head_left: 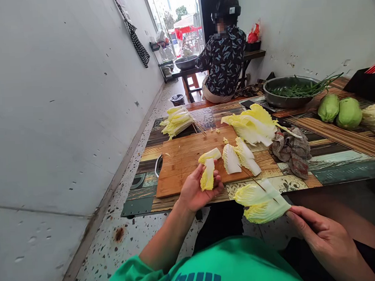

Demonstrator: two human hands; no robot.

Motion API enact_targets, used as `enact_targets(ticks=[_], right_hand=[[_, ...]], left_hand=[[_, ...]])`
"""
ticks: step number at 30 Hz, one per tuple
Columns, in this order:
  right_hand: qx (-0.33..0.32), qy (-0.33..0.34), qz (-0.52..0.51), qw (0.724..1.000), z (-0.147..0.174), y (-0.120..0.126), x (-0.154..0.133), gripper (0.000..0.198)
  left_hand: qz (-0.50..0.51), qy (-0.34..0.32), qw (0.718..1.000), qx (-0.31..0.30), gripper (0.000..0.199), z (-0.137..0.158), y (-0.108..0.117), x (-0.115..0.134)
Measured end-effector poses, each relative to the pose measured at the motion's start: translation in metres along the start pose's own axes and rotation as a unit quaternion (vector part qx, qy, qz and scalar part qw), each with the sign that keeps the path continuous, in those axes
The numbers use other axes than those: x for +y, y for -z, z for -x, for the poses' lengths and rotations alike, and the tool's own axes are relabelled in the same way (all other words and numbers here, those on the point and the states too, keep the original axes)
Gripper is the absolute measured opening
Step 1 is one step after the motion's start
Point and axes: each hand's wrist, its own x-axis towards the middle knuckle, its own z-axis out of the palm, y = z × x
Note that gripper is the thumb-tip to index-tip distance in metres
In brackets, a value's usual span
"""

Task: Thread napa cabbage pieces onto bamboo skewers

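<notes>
My left hand, palm up with curled fingers, holds a small yellow-white napa cabbage leaf over the front edge of the wooden cutting board. My right hand pinches the corner of a larger cabbage leaf in front of the table. A thin bamboo skewer runs through that leaf, its free end pointing up and left. Whether my right fingers also grip the skewer is hidden. Cut cabbage pieces lie on the board's right side, and another piece lies just behind my left hand.
Skewered cabbage is stacked beyond the board, with large loose leaves to its right. Farther right are a crumpled rag, bamboo skewers, green gourds and a metal bowl of greens. Another person sits at a farther table.
</notes>
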Motion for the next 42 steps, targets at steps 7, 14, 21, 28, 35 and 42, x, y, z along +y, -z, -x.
enact_targets(ticks=[7, 14, 21, 28, 35, 42], right_hand=[[-0.012, -0.005, -0.001, 1.0, 0.003, -0.001, -0.004, 0.04], [-0.027, -0.005, -0.002, 1.0, 0.005, -0.005, -0.01, 0.039], [-0.035, 0.002, 0.002, 0.999, 0.003, -0.007, -0.005, 0.039], [-0.034, -0.005, 0.003, 0.999, 0.005, -0.006, -0.003, 0.036], [-0.034, -0.019, 0.012, 0.999, 0.01, 0.0, 0.0, 0.034], [-0.034, -0.004, 0.022, 0.999, 0.008, 0.0, -0.003, 0.031]], left_hand=[[-0.024, -0.002, 1.0, 0.015, 0.032, -0.002, 0.004, 0.001], [-0.134, -0.025, 0.99, -0.037, 0.04, 0.002, 0.003, -0.012], [-0.202, -0.09, 0.975, -0.02, 0.048, 0.002, -0.001, -0.026], [-0.146, -0.018, 0.989, -0.029, 0.039, -0.002, 0.004, -0.025], [-0.131, -0.037, 0.99, -0.027, 0.032, -0.002, 0.0, -0.025], [-0.123, -0.025, 0.992, 0.001, 0.029, -0.001, -0.003, -0.026]])
